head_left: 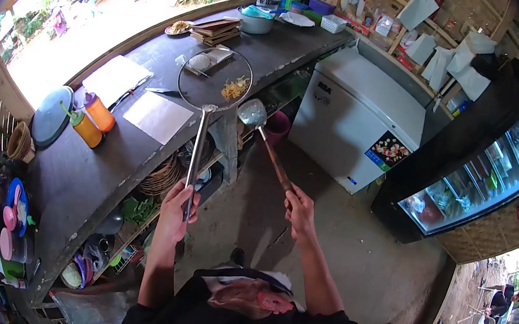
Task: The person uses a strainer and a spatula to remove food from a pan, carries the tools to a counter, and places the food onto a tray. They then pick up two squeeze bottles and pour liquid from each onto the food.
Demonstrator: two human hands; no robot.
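**Skimmer and ladle held up beside the counter**

Head view: a round wire skimmer [214, 79] is held out by its long metal handle, around which the left hand [178, 211] is closed. A small heap of shredded yellow food [235, 88] lies on the mesh, toward its right side. The right hand [301, 212] is wrapped around the wooden handle of a metal ladle [253, 114], whose bowl is raised just beside the skimmer's rim, to the right of it; whether the two touch cannot be told. Both tools are held over the edge of a dark counter [81, 171], on which two orange squeeze bottles [91, 120], a white sheet [158, 116] and a stack of boards [214, 30] are seen. A white chest freezer [357, 119] stands to the right, and a glass-fronted cooler [476, 181] beyond it.

The step in hand is judged to be the draining or lifting of the shredded food. For the next move, the skimmer would need to be kept level so the heap is not spilled, with the ladle brought in gently against it.
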